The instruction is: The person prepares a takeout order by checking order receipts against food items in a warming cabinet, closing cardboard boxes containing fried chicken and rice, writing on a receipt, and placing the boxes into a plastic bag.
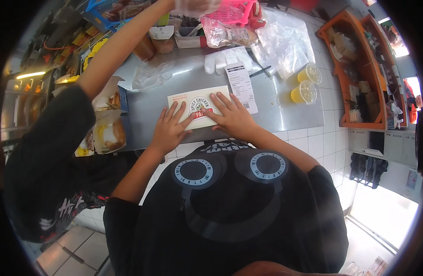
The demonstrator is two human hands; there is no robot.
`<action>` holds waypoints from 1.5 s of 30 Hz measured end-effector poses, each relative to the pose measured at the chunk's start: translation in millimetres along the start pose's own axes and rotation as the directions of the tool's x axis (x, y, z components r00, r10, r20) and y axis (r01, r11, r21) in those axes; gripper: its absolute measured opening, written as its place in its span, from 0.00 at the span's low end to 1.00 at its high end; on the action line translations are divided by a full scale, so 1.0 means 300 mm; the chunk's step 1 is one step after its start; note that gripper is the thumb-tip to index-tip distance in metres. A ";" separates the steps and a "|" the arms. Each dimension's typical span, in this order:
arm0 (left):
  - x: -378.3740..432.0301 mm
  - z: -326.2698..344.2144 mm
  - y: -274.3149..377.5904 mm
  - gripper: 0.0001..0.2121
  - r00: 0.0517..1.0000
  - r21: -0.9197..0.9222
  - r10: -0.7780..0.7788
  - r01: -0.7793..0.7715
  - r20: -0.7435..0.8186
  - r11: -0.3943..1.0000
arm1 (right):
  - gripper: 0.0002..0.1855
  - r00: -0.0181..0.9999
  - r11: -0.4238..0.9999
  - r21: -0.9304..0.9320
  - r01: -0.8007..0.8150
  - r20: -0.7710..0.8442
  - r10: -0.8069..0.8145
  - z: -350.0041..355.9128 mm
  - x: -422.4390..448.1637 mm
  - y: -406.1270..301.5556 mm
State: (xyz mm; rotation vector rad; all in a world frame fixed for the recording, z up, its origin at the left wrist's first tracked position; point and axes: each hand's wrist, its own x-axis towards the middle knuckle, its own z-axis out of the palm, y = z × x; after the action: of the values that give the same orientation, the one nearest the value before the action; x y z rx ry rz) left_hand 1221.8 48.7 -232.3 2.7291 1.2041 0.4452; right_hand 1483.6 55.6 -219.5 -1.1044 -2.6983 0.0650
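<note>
A white printed paper food box or packet [178,120] lies flat before me on the steel table [135,100]. My left hand [168,129] rests on its left part with fingers spread. Across its right part lies my right hand [232,115], also spread, its thumb over the printed emblem. Both hands touch the top surface without gripping. Beside the right fingertips is a long printed receipt [239,82], partly under a clear plastic glove [228,58]. A black pen [260,71] sits next to the receipt.
Two lidded cups of yellow drink [303,94] stand at the right table edge. Opened food boxes [109,132] are at the left. A co-worker's arm [118,51] reaches across towards a pink basket [228,12]. Plastic bags [283,38] and sauce containers [146,48] line the back.
</note>
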 end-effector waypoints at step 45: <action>-0.081 0.241 0.029 0.24 0.632 -0.957 -0.736 0.031 0.243 -0.289 | 0.39 0.876 0.266 0.919 -0.291 0.144 0.460 0.107 0.003 -0.023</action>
State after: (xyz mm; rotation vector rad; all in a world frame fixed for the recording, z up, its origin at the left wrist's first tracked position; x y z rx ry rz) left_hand 1235.3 25.2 -304.2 0.6142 1.0133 1.2917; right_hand 1471.1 52.8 -249.6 -1.1703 -1.5907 1.3601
